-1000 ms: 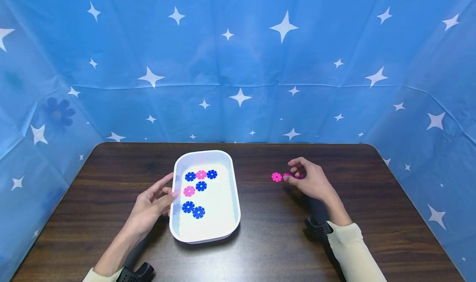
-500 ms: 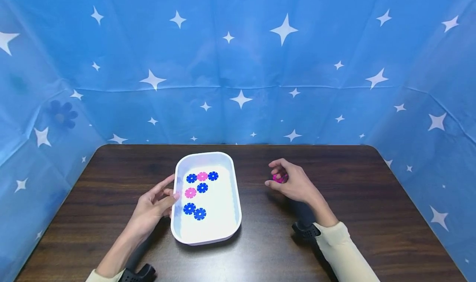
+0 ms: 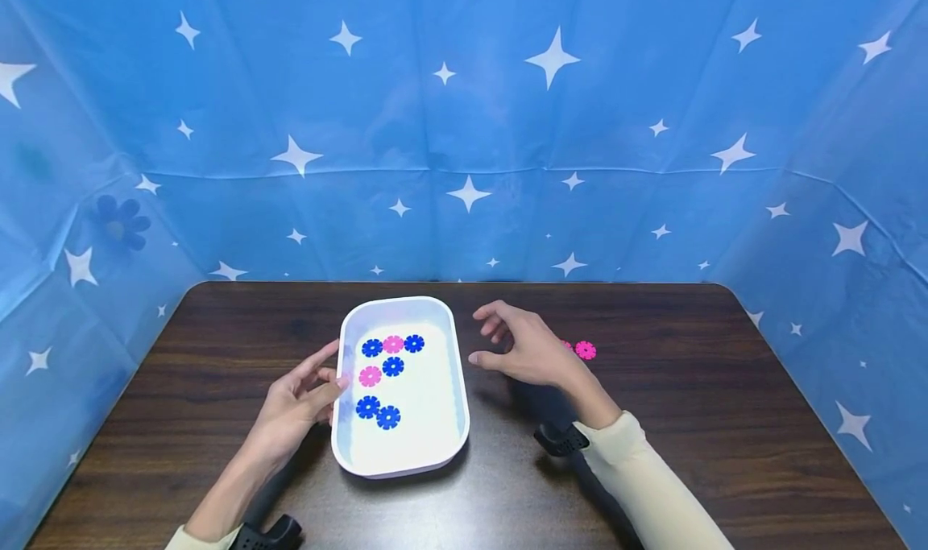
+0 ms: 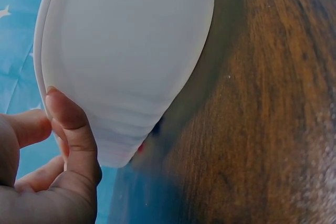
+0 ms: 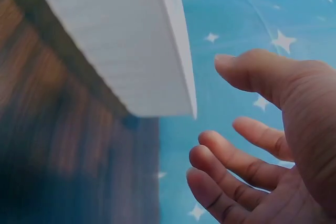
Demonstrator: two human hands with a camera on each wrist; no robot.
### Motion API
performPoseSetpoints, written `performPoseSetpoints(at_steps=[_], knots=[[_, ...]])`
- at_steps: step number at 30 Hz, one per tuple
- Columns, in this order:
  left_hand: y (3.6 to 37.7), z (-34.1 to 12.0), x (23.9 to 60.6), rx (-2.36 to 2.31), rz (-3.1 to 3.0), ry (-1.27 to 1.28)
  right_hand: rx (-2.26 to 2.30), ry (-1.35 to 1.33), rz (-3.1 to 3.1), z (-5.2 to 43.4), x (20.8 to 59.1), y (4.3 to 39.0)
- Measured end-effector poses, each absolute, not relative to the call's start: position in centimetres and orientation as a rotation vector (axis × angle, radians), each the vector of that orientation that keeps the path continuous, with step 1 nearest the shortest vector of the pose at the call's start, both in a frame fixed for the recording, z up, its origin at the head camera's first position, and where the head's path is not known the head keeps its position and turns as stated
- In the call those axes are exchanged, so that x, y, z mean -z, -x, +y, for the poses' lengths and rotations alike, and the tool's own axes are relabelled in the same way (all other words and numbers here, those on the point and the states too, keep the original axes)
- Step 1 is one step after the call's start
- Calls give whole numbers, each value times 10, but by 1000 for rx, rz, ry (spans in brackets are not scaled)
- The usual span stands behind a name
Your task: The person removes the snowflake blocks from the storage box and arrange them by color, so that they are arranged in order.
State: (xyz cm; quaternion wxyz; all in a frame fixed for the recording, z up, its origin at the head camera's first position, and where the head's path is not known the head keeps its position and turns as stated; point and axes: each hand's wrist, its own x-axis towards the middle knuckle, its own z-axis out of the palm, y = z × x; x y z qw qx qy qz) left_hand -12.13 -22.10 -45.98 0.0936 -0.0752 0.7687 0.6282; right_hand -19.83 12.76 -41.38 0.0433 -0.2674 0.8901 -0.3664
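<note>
My right grip [image 3: 524, 349] hangs spread and holding nothing, fingers relaxed, just right of the white tray [image 3: 457, 389] and clear of its wall. My left grip [image 3: 304, 389] rests with straight fingers against the tray's left rim, steadying it. Behind my right grip, further right on the surface [image 3: 689, 421], lies a pink flower disc [image 3: 585, 350], with a second partly hidden by the back of my hand. Ahead of it, inside the tray, sit four blue discs [image 3: 392, 365] and two pink ones [image 3: 369, 375]. I judge I'm between picks: next calls for a thumb-and-forefinger pinch on a thin flat piece.
</note>
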Motion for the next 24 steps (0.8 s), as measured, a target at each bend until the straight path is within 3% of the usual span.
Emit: performPoseSetpoints(at_steps=[24], knots=[[122,-221,461,-1858,2270,226,987,862,2557,40,390,218]])
